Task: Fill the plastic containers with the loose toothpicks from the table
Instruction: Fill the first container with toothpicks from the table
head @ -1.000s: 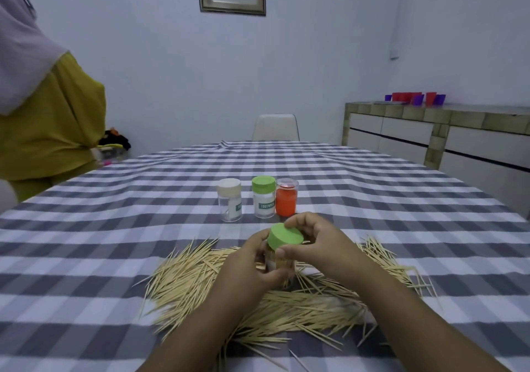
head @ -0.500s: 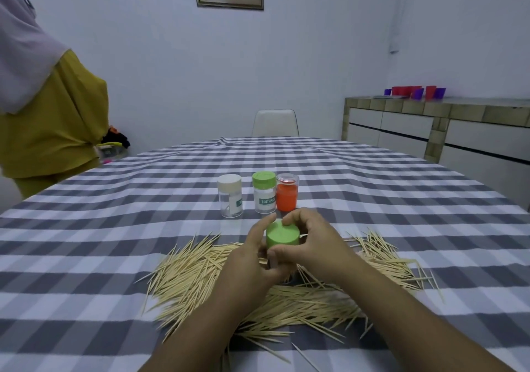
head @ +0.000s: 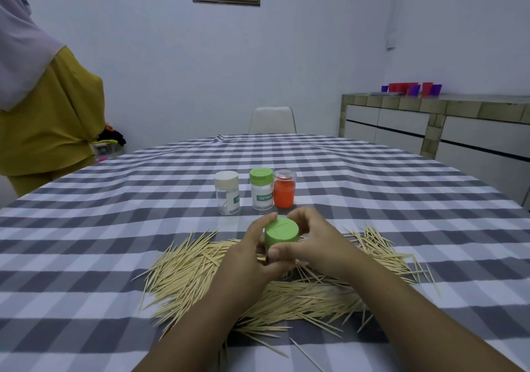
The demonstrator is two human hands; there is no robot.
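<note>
Where the thin, pointed wooden toothpicks (head: 200, 274) lie heaped on the grey-and-white checked tablecloth (head: 86, 228), your left hand (head: 243, 262) curls round the clear body of a small round container, and your right hand (head: 312, 242) pinches its smooth green lid (head: 281, 229) between thumb and fingers. Both hands hold it upright just above the heap. Beyond them stand three more containers in a row: a cream-lidded jar (head: 227, 192), a green-lidded jar (head: 261, 189) and an orange jar (head: 284, 189) with a clear lid.
</note>
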